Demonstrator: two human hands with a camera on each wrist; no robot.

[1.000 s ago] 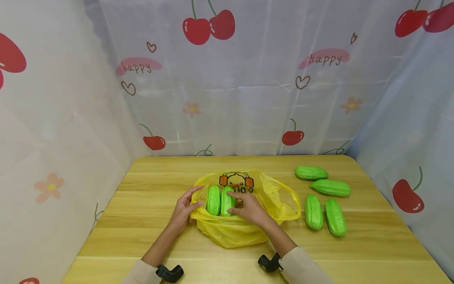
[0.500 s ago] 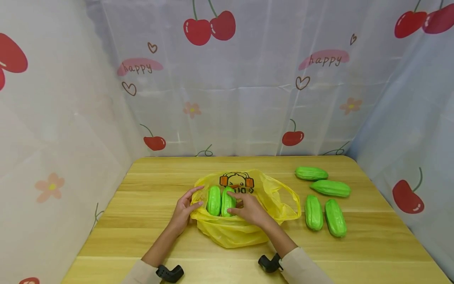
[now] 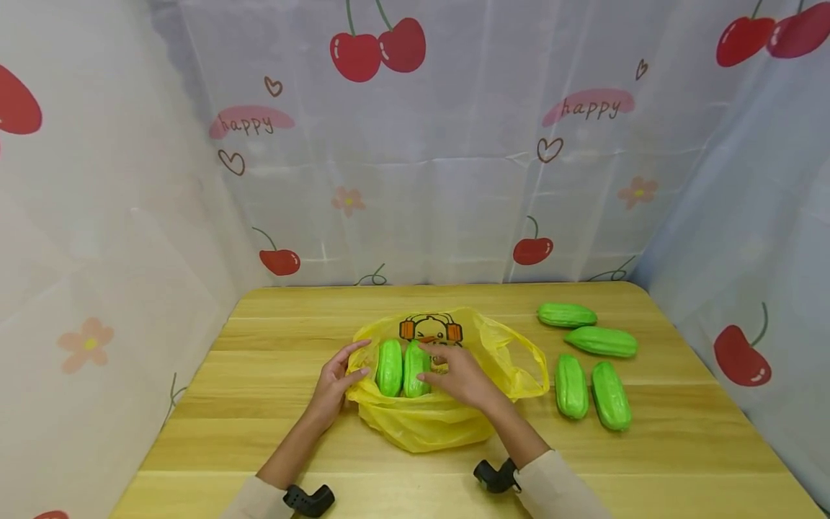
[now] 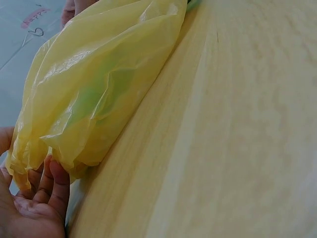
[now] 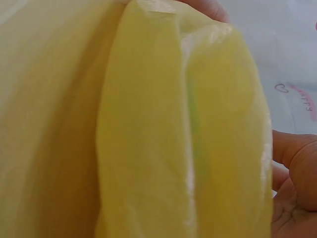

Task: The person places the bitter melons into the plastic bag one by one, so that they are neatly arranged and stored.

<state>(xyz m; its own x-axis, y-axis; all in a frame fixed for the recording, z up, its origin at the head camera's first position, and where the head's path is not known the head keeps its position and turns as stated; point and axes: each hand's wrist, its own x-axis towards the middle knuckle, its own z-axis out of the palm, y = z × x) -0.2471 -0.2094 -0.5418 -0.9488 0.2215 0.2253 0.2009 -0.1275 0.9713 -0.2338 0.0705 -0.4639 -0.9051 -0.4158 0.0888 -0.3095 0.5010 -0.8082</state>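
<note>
On a pale wood-grain desk backed by a white curtain with printed red cherries, a person in beige sleeves works with both hands at a thin yellow plastic bag, its mouth gaping upward and a cartoon duck print showing on the far wall. The left hand pinches the bag's rim at the left, thumb and fingertips on either side of the film. The right hand reaches into the mouth, thumb and fingers spread at the edge of a glossy, ribbed, bright green elongated vegetable; whether it grasps the piece or merely touches it cannot be told, as yellow film blocks the right wrist view. A matching green vegetable lies close on its left, also inside. Right of the bag, four loose green vegetables rest on the desk, two at the back and two nearer. The step in hand appears to be seating a second piece; the next move likely calls for drawing the right fingers clear without snagging the limp film, then turning to a loose one.
</note>
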